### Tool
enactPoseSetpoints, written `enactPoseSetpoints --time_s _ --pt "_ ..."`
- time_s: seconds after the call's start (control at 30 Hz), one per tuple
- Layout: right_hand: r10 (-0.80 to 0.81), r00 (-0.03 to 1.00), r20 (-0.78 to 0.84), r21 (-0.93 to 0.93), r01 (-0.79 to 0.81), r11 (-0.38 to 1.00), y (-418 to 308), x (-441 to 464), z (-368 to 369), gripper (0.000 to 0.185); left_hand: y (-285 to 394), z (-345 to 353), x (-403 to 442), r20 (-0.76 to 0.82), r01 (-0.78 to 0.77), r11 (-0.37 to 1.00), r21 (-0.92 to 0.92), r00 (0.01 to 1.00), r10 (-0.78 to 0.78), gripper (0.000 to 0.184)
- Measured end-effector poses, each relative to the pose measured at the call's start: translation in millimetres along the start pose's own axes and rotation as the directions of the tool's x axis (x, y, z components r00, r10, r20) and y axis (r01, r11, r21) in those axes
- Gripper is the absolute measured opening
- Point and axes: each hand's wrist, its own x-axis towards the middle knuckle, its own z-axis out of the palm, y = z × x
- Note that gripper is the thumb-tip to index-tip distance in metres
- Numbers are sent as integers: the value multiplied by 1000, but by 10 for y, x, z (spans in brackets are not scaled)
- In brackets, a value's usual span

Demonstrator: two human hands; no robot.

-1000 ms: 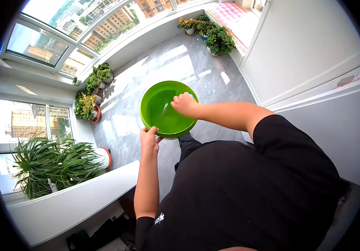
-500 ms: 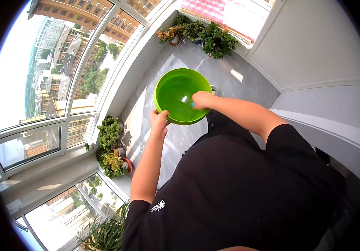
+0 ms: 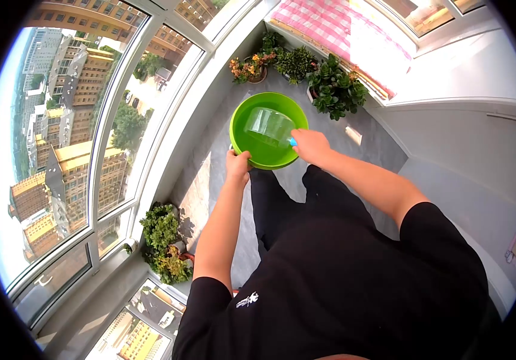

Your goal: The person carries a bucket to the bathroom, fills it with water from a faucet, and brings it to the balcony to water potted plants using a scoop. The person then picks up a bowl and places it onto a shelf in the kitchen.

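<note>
A bright green round plastic basin [image 3: 241,107] is held up in front of my body, its opening facing me. My left hand [image 3: 238,164] grips its near left rim, thumb over the edge and the other fingers mostly hidden beneath. My right hand [image 3: 310,146] is closed at the right rim, around the narrow blue end of a clear plastic bottle [image 3: 270,126]. The bottle lies sideways across the basin's opening, its wide end pointing left. Whether it holds any liquid, I cannot tell.
Potted plants [image 3: 337,90] line the far wall on the grey tiled floor [image 3: 216,120], and more plants [image 3: 162,231] stand at left by the windows [image 3: 114,120]. A pink checked cloth [image 3: 324,27] covers a ledge at the back. White cabinets [image 3: 468,132] run along the right.
My right hand has come up out of the basin toward its right rim, bringing the clear bottle into plain view. The basin appears slightly further right; my left hand keeps its rim hold.
</note>
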Motion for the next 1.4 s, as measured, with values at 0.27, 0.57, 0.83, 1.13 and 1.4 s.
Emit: enactPoseSetpoints --time_s 0.27,0.57,0.83,1.13,1.4 --pt "210 967 144 377 -250 892 587 1433 942 34 267 -291 2298 94 67 990 127 992 -79 42" --pt "400 850 344 773 -498 394 1256 2911 1918 33 -323 -525 4781 191 109 987 121 973 -131 42" --pt "437 855 280 859 -426 283 1742 3738 1538 32 -1018 -874 5841 275 123 987 105 950 -148 37" --pt "473 876 95 879 -297 374 2241 4565 1322 26 -1192 -1160 6376 265 125 931 343 938 -223 45" --pt "516 854 64 913 -259 316 2411 5021 1396 27 378 -86 5709 381 -449 254 857 883 275 38"
